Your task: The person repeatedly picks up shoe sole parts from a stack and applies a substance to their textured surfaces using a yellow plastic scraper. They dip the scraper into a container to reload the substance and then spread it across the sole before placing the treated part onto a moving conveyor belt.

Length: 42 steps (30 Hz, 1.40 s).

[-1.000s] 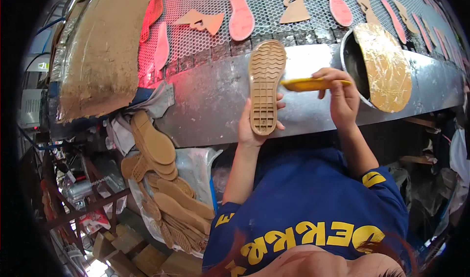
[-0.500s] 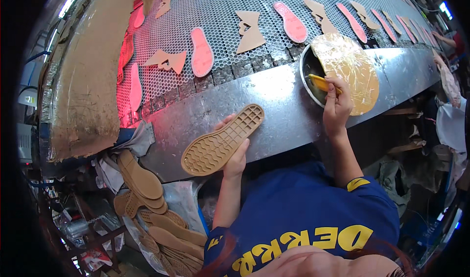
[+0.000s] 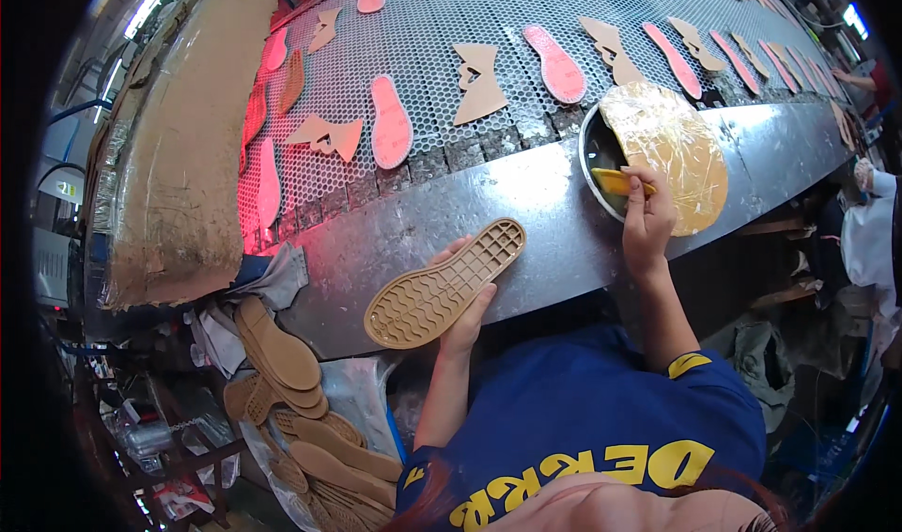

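Note:
My left hand [image 3: 468, 320] grips a tan shoe sole [image 3: 442, 288], patterned side up, with a grid at one end and wavy ridges at the other. It hovers over the front edge of the metal ledge [image 3: 376, 241]. My right hand [image 3: 648, 217] pinches a yellow brush-like tool [image 3: 615, 182], its lower end inside a round pot [image 3: 589, 147]. Dark contents show in the pot's uncovered part. A tan, plastic-wrapped board [image 3: 672, 156] covers the rest of the pot's mouth. Whatever touches the tool's tip is hidden.
Beyond the ledge, a mesh conveyor [image 3: 423, 62] carries pink insoles [image 3: 390, 123] and tan cut pieces [image 3: 479, 86]. A cardboard-covered hood [image 3: 178, 156] stands at left under red light. Stacked soles [image 3: 343, 471] lie at lower left. Another person's arm [image 3: 850, 79] reaches in at far right.
My view has shifted slightly, so most things sit lower. The sole stays in my left hand, and the tool remains at the pot in my right. Conveyor pieces have shifted a little.

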Each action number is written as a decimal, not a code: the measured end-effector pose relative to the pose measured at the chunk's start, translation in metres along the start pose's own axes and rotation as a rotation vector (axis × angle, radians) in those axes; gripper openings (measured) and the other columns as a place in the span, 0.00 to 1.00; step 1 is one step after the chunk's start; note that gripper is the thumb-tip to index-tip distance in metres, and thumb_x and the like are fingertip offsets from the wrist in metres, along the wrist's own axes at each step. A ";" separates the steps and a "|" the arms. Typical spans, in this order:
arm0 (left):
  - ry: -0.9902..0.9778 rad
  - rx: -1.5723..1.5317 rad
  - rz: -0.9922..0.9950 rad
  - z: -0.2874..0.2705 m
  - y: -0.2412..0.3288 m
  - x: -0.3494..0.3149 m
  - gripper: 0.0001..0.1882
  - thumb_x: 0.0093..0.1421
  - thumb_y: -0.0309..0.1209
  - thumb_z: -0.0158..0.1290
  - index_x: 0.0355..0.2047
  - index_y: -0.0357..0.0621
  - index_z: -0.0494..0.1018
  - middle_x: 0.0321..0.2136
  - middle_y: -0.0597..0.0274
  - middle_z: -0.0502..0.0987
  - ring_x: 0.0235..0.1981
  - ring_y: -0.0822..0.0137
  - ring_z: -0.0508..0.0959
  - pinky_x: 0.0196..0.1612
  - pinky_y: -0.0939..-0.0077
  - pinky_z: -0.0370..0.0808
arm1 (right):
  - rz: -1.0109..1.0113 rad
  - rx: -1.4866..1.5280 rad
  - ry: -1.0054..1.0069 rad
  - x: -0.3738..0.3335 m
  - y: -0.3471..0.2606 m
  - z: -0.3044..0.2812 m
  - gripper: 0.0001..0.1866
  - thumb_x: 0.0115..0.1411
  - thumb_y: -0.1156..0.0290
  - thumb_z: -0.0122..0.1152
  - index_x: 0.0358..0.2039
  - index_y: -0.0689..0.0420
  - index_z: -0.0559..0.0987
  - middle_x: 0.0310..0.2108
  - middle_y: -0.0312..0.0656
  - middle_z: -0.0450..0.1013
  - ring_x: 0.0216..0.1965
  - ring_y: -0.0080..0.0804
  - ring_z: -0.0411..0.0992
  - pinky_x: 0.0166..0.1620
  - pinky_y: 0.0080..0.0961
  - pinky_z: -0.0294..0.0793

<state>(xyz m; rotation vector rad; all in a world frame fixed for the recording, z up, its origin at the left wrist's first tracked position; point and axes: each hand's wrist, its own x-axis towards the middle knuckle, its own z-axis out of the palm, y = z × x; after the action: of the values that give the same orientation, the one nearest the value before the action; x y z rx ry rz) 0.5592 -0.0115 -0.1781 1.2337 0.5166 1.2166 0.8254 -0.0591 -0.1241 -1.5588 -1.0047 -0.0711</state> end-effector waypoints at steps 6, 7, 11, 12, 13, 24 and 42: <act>0.015 0.079 0.044 0.004 -0.003 -0.006 0.37 0.51 0.14 0.58 0.59 0.43 0.54 0.59 0.49 0.62 0.63 0.56 0.62 0.64 0.59 0.64 | 0.114 0.190 0.060 0.000 -0.002 -0.001 0.07 0.68 0.75 0.48 0.42 0.62 0.74 0.39 0.41 0.74 0.30 0.22 0.71 0.32 0.18 0.71; 0.019 0.111 0.061 0.005 -0.003 -0.006 0.37 0.51 0.14 0.58 0.59 0.43 0.54 0.59 0.48 0.62 0.63 0.56 0.63 0.64 0.60 0.64 | 0.146 0.211 0.038 -0.002 -0.003 0.000 0.08 0.68 0.75 0.48 0.43 0.61 0.74 0.39 0.41 0.74 0.30 0.20 0.70 0.31 0.16 0.71; -0.021 0.339 0.022 0.010 0.008 -0.001 0.37 0.51 0.16 0.59 0.58 0.42 0.55 0.58 0.48 0.64 0.63 0.56 0.64 0.63 0.62 0.65 | 0.211 0.531 0.165 -0.008 -0.013 0.008 0.08 0.69 0.71 0.49 0.43 0.61 0.73 0.40 0.43 0.73 0.32 0.23 0.71 0.33 0.17 0.72; 0.010 0.267 0.078 0.012 0.003 -0.002 0.35 0.51 0.16 0.60 0.57 0.41 0.55 0.59 0.48 0.63 0.63 0.58 0.63 0.64 0.63 0.64 | 0.164 0.601 0.162 -0.010 -0.014 0.010 0.08 0.69 0.70 0.49 0.44 0.60 0.73 0.40 0.43 0.73 0.33 0.24 0.72 0.34 0.19 0.73; 0.011 0.247 0.061 0.011 0.000 -0.004 0.35 0.51 0.16 0.59 0.57 0.41 0.55 0.59 0.48 0.63 0.63 0.58 0.63 0.64 0.63 0.63 | 0.118 0.669 0.161 -0.013 -0.015 0.014 0.09 0.69 0.70 0.50 0.44 0.60 0.73 0.41 0.44 0.73 0.33 0.24 0.72 0.35 0.20 0.74; -0.151 0.808 0.122 0.014 0.017 0.003 0.35 0.49 0.20 0.63 0.54 0.41 0.56 0.58 0.46 0.65 0.60 0.58 0.67 0.63 0.63 0.63 | -0.250 0.195 -0.370 -0.070 -0.022 0.027 0.11 0.55 0.70 0.67 0.37 0.61 0.80 0.36 0.46 0.74 0.36 0.38 0.75 0.38 0.28 0.75; -0.033 0.627 0.075 0.019 0.004 0.001 0.34 0.50 0.29 0.67 0.54 0.42 0.62 0.56 0.53 0.70 0.57 0.62 0.68 0.62 0.67 0.60 | -0.423 0.170 -0.457 -0.069 -0.025 0.027 0.14 0.55 0.68 0.67 0.39 0.62 0.77 0.38 0.49 0.73 0.36 0.44 0.75 0.35 0.32 0.77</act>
<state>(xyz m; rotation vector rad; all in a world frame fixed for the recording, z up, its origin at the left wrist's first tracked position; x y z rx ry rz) 0.5743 -0.0191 -0.1681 1.8089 0.8744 1.1283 0.7543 -0.0762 -0.1511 -1.2086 -1.6482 0.0798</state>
